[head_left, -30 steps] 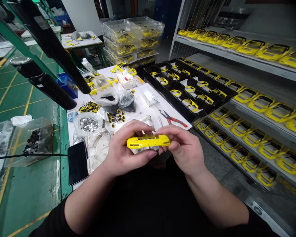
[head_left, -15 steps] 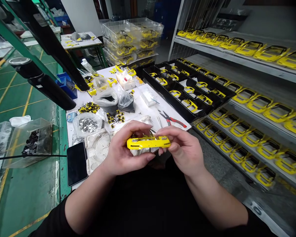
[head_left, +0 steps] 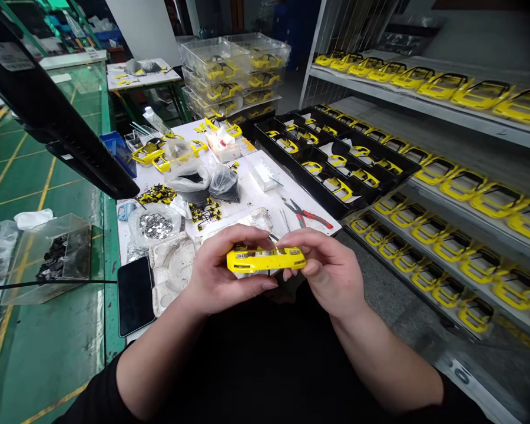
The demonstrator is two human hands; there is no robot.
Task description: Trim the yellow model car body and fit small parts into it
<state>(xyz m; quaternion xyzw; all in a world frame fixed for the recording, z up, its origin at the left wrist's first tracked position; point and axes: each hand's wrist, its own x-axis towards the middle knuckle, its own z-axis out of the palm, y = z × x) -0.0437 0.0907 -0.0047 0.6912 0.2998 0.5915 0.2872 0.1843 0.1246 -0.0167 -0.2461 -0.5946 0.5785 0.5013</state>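
A yellow model car body point(head_left: 266, 261) is held in front of my chest, its end with clear light pieces facing me. My left hand point(head_left: 223, 268) wraps round its left side, thumb below and fingers over the top. At the other end, my right hand point(head_left: 333, 268) grips the body between thumb and fingers. The fingers hide part of its upper side. Just beyond the hands on the table lie red-handled pliers point(head_left: 311, 217), tweezers point(head_left: 285, 219) and small black-and-yellow parts point(head_left: 206, 213).
Left of my hands are a phone point(head_left: 135, 296), a white moulded tray point(head_left: 175, 262) and a bag of silvery pieces point(head_left: 155, 225). A black divided tray point(head_left: 309, 184) holds yellow bodies at right, beside a loaded rack point(head_left: 472, 132). A black tube-like arm point(head_left: 57, 112) slants in upper left.
The model car body has tilted slightly in my hands, which keep nearly the same grip. The black arms at upper left appear shifted, and the view has moved a little.
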